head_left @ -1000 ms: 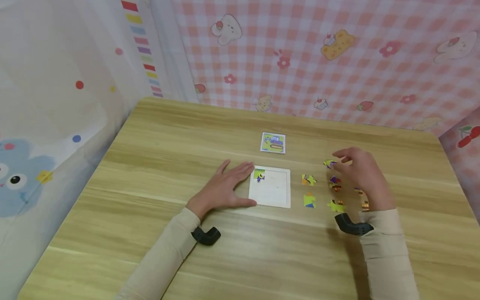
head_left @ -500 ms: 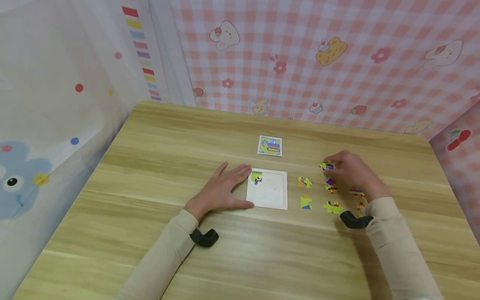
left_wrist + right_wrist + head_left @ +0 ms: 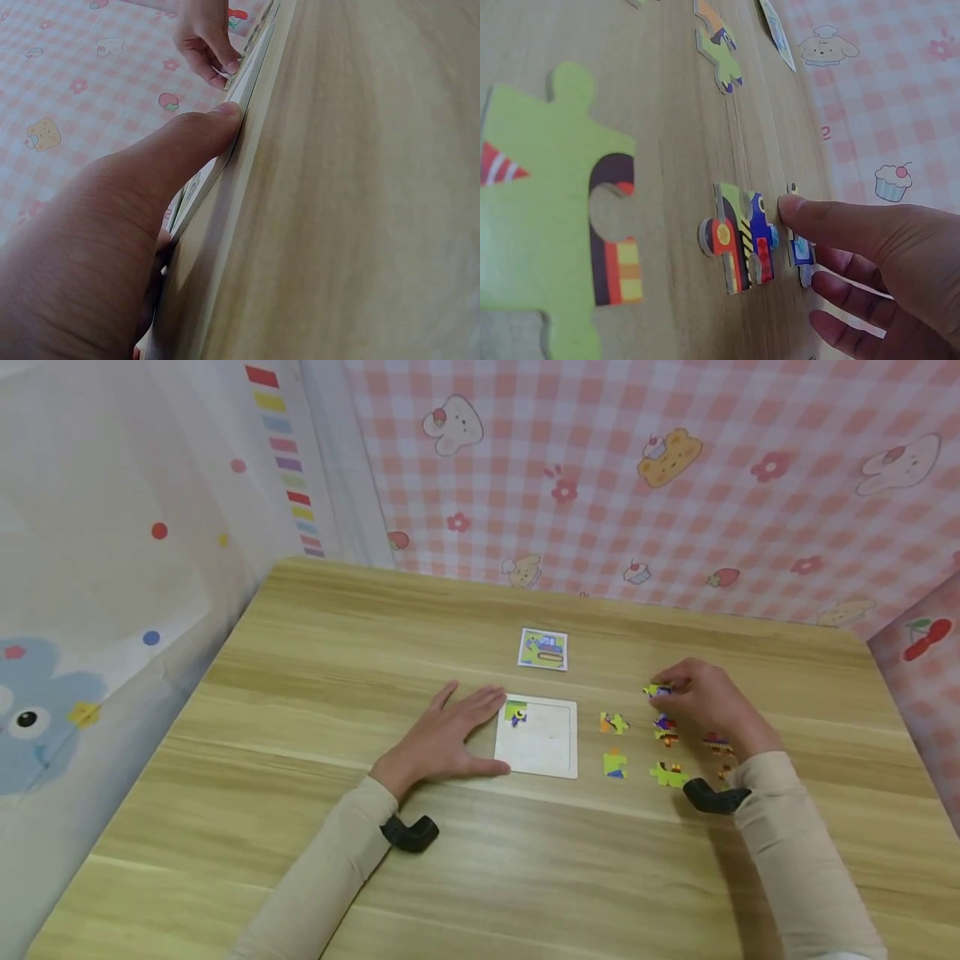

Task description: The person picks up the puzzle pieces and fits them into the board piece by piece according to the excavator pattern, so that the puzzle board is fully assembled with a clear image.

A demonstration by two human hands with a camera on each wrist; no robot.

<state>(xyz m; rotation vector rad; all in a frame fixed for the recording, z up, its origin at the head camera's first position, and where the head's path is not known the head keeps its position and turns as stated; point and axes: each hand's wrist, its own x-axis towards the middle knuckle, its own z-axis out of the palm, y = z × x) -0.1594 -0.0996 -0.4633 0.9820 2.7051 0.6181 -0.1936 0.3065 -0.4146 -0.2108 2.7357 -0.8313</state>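
A white square puzzle tray lies on the table, with one green corner piece in its upper left. My left hand rests at the tray's left side, fingers spread straight; the thumb touches the lower left corner and the fingertips the upper left. My right hand pinches a blue and yellow-green puzzle piece between thumb and fingers, at the back of the loose pieces. Just in front of that hand lies a red, blue and black piece. The fingers partly cover the pinched piece.
Several loose puzzle pieces lie right of the tray, among them an orange and green one, a green and blue one and a green one. A picture card lies behind the tray. A checked cloth hangs behind the table.
My right hand has closed from just beside the blue and yellow-green puzzle piece to a pinch on it. The left hand and tray stay in place; the head view has shifted slightly.
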